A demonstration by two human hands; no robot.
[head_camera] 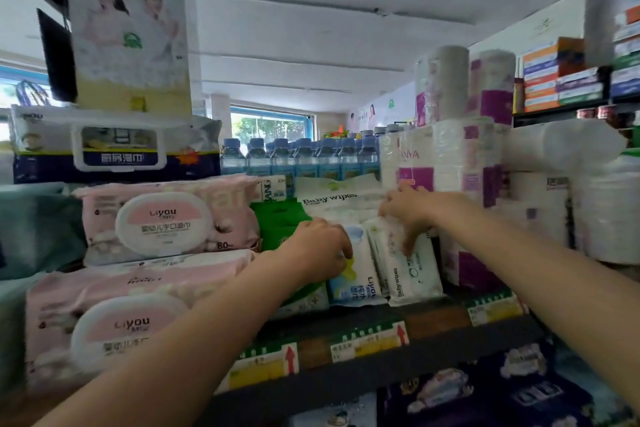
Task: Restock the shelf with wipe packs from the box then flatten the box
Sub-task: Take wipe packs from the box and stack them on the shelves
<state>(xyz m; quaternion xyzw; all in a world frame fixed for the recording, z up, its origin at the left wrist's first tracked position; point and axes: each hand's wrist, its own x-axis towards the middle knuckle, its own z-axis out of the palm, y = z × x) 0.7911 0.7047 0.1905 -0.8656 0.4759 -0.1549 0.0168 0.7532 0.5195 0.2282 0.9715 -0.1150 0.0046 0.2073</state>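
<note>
1. The left hand [320,246] reaches onto the shelf [363,381], fingers curled over the top of an upright blue-and-white Liyou wipe pack [358,274], gripping it.
2. The right hand [407,210] presses down on the top of a white "Baby wipes" pack [410,270] just beside the blue one, thumb and fingers closed around its upper edge.
3. The 2 packs stand tilted, touching side by side, near the front of the shelf.
4. Left of them, partly behind the left hand, sits a green pack [277,222].
5. Behind the hands lies a flat white pack [332,198] printed "Baby wipes".
6. Further left, 2 large pink Liyou wipe packs [162,222] with round white lids are stacked one above the other.
7. Right of the hands stand wrapped toilet roll bundles [446,163] with purple labels.
8. Behind the wipes is a row of blue-capped water bottles [301,158].
9. Price tags [369,345] with red arrows line the shelf's front edge.
10. The box is not in view.
</note>
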